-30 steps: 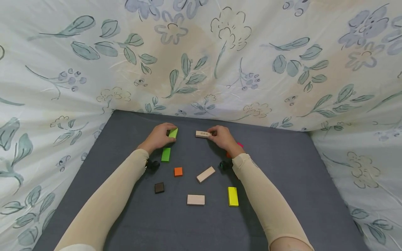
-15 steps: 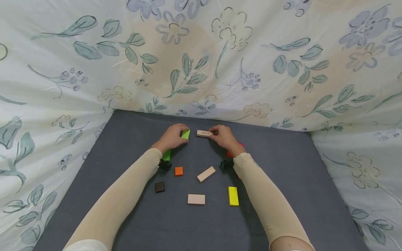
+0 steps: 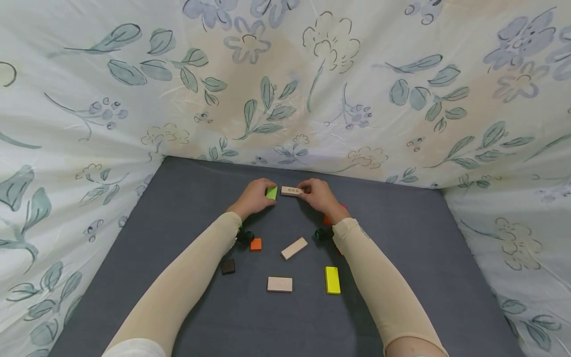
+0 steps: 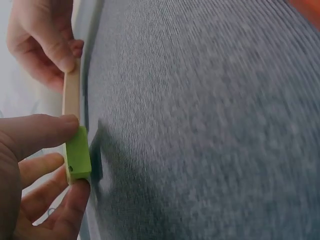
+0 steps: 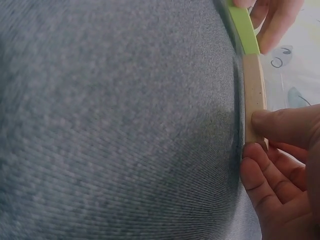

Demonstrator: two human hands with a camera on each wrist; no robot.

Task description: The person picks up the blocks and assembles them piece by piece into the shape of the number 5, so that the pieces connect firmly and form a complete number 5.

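At the far middle of the dark cloth, my left hand [image 3: 253,198] pinches a light green block [image 3: 271,193] between thumb and fingers. Just right of it lies a wooden block with dark markings [image 3: 290,191], its right end pinched by my right hand [image 3: 320,197]. In the left wrist view the green block [image 4: 78,154] stands end to end with the wooden block [image 4: 72,95]; whether they touch is hard to tell. The right wrist view has thumb and fingers on the wooden block's near end [image 5: 254,95], the green block [image 5: 243,27] beyond.
Nearer on the cloth [image 3: 285,327] lie an orange block [image 3: 256,244], a dark brown block [image 3: 228,266], two plain wooden blocks [image 3: 294,248] [image 3: 279,284] and a yellow block [image 3: 332,280]. Red pieces [image 3: 327,220] are partly hidden by my right wrist. Floral fabric [image 3: 285,89] rises behind.
My left hand has moved right with the light green block, up beside the wooden block. Its forearm now covers the other green block. My right hand has stayed nearly in place, still pinching the wooden block.
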